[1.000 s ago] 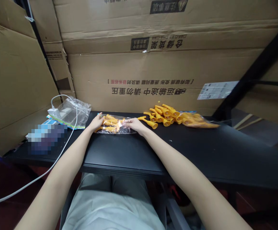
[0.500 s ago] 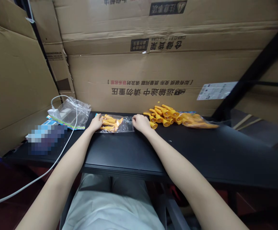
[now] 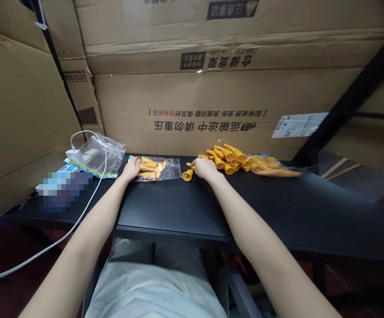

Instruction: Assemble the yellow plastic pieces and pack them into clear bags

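My left hand is closed on the left end of a clear plastic bag holding several orange pieces. The bag lies flat near the back of the black table. Just right of it, my right hand has its fingers closed at a yellow horn-shaped piece, whose wide end points toward me. Beyond my right hand is a pile of similar yellow pieces. A second filled bag rests against the pile's right side.
At the left lie an opened clear bag, a white plug with a long cable, and a pixelated packet. Cardboard walls off the back of the black table.
My right hand has left the bag's right end and moved right. A yellow piece now sticks out at its fingertips. The held bag has shifted slightly left.
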A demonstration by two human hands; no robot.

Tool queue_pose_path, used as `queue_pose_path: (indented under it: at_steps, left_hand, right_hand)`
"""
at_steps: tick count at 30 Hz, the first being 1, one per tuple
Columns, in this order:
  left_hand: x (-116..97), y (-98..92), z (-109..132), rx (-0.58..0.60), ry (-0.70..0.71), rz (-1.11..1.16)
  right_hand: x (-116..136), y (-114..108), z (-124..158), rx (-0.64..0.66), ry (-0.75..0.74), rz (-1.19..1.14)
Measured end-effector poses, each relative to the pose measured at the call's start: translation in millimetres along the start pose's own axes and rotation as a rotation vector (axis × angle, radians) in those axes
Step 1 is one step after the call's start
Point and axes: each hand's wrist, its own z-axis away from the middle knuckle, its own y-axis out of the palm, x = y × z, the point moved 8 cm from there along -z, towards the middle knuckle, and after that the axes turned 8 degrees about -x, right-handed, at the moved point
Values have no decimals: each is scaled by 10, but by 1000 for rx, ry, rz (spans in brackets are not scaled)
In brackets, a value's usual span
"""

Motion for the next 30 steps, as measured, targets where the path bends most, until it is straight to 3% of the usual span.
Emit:
queue_pose_path:
  at_steps: [4,9,13,17,21,25,30]
  left_hand:
    - [-25,-17,18,-6,0,-12]
    - [-36,-18,27,2,4,-9]
    - [-7,7,6,15,19,7]
    - [41,34,-27,17,22,54]
    - [67,38,-45,-7,15,62]
    - [63,39,-45,-14,7,73]
    - [42,61,-37,34,13,62]
  right_hand:
    - [90,119,41,72,-136,17]
    - [72,82,51,24,-88,153]
    - [72,-10,37,-87,-75,149]
    - [170,-118,40,-210,-134,61]
    - [365,-153,69,-246,-265,-48]
    - [498,-116,79,-235,-350,-242]
    - [536,62,19,-142,-327,-530]
